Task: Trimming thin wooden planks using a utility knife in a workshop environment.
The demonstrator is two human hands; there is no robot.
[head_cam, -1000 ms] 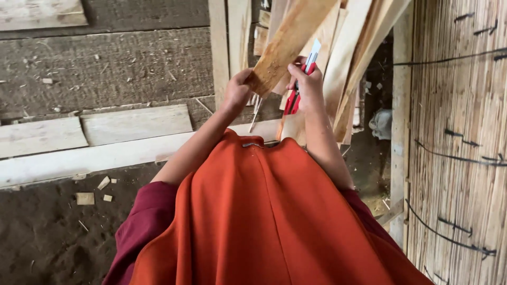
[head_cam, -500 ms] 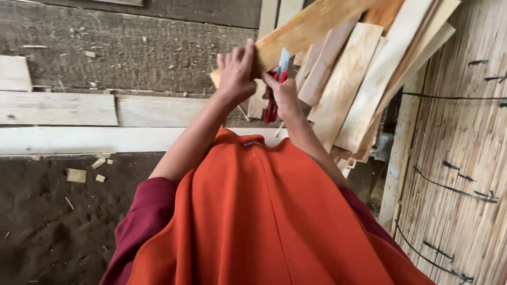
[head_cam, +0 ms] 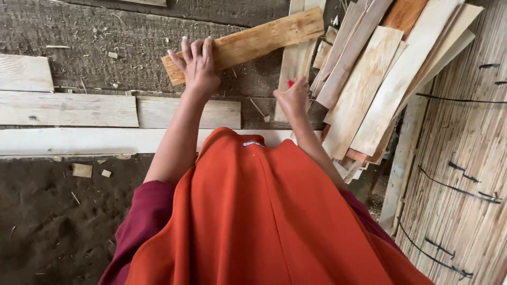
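There are no packages, signs or screens here. The only label is a small pale blue-and-white cloth tag (head_cam: 254,143), a short flat strip sewn at the top edge of the orange fabric garment (head_cam: 274,221), midway between the person's two forearms.

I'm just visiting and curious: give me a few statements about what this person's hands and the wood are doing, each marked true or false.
1. The left hand lies on a wooden plank. True.
2. The right hand is spread open and empty. False: it is closed around something red.
3. A stack of thin boards leans at the right. True.
4. The plank lies flat on the dirt floor. False: it is held tilted above the rough surface.
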